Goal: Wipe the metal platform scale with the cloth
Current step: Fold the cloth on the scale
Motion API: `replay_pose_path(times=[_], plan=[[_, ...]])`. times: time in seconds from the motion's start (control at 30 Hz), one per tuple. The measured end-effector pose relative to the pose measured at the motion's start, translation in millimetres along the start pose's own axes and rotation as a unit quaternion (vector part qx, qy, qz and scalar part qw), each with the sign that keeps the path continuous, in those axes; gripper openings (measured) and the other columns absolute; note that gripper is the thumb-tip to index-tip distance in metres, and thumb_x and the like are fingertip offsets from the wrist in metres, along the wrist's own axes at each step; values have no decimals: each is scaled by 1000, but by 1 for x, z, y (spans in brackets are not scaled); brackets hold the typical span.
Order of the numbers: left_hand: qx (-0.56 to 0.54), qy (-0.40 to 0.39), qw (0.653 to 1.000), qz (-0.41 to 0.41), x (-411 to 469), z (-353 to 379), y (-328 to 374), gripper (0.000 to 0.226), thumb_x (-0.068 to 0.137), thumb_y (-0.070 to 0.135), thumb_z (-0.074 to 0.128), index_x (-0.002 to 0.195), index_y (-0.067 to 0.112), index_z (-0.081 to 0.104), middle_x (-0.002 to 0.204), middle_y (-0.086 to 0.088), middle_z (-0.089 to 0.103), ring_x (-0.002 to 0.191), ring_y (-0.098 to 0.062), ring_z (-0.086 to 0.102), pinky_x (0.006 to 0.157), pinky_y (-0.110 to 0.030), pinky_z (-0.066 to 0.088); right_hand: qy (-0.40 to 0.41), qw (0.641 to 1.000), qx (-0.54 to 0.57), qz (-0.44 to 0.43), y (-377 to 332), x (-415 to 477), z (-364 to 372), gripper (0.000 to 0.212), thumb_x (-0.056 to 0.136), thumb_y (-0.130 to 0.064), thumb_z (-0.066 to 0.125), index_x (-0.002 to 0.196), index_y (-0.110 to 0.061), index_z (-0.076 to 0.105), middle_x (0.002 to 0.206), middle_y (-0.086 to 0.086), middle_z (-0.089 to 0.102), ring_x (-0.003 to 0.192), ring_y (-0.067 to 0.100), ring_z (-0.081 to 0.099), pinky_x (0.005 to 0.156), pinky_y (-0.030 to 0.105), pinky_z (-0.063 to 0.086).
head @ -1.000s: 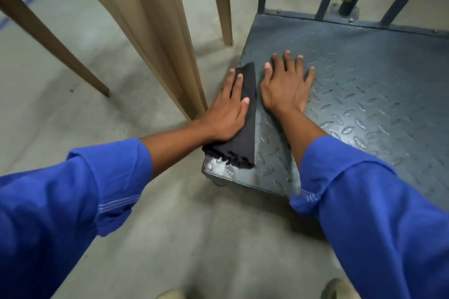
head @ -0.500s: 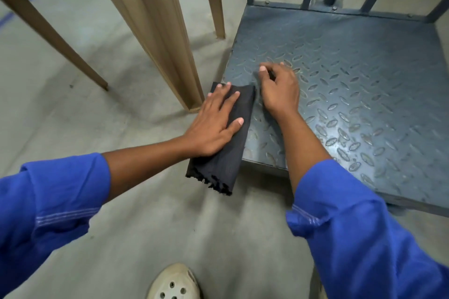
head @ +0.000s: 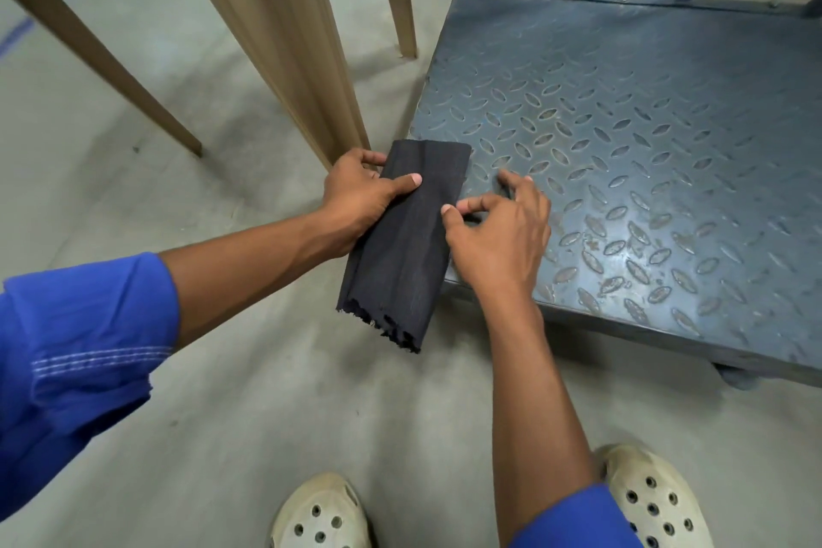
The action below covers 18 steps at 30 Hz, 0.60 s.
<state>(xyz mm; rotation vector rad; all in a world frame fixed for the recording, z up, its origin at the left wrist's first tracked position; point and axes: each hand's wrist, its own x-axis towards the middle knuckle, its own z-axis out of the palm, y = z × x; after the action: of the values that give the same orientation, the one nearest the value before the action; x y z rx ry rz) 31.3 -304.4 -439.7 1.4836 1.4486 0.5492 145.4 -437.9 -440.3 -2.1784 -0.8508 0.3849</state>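
Cloth: your dark folded cloth (head: 407,236) lies off the near left corner of the scale, its far end at the plate's edge and its frayed end hanging over the floor (head: 222,392).
Left hand: your left hand (head: 356,200) holds the cloth's left edge, thumb on top, fingers (head: 371,157) curled under it.
Right hand: your right hand (head: 500,236) meets the cloth's right edge; thumb and forefinger are pinched close there, the other fingers loosely spread above the plate. Whether they actually grip the cloth, you cannot tell.
Scale: the metal platform scale (head: 645,156) shows blue-grey tread plate with upright bars at the back.
Nearby: tan chair legs (head: 307,58) stand just left of the scale; your pale clogs (head: 320,516) are below.
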Motion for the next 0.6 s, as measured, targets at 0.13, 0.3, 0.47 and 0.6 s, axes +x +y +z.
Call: replay_pose_path(times=[0.13, 0.3, 0.47, 0.6], plan=[[-24, -3, 1000, 12, 2, 2, 9, 36, 76, 22, 97, 104, 20, 73, 76, 7, 67, 71, -9, 66, 74, -31, 58, 16, 1000, 11, 10, -5, 6, -19, 6, 93, -34, 72, 90, -30, 69, 143, -1, 56, 140, 21, 40, 113, 33, 33], [-18, -60, 996, 57, -2, 18, 37, 32, 80, 10, 93, 100, 16, 69, 73, -3, 72, 46, -11, 58, 42, -22, 41, 68, 995, 28, 60, 0, 17, -51, 14, 102, -34, 62, 107, -21, 64, 83, -13, 60, 99, 21, 63, 79, 27, 35], [84, -63, 985, 136, -3, 33, 38, 27, 82, 11, 90, 102, 23, 76, 85, 4, 76, 76, -10, 72, 75, -29, 59, 118, 992, -12, 43, 23, 21, -59, 24, 98, -32, 67, 120, -21, 68, 115, -2, 73, 112, 25, 64, 88, 30, 39], [106, -95, 982, 124, -9, 39, 31, 15, 86, 15, 87, 97, 24, 85, 80, 11, 75, 78, -2, 67, 78, -19, 52, 119, 992, -19, 35, 36, 12, -56, 27, 96, -30, 71, 122, -22, 71, 119, 1, 69, 116, 25, 55, 91, 27, 34]])
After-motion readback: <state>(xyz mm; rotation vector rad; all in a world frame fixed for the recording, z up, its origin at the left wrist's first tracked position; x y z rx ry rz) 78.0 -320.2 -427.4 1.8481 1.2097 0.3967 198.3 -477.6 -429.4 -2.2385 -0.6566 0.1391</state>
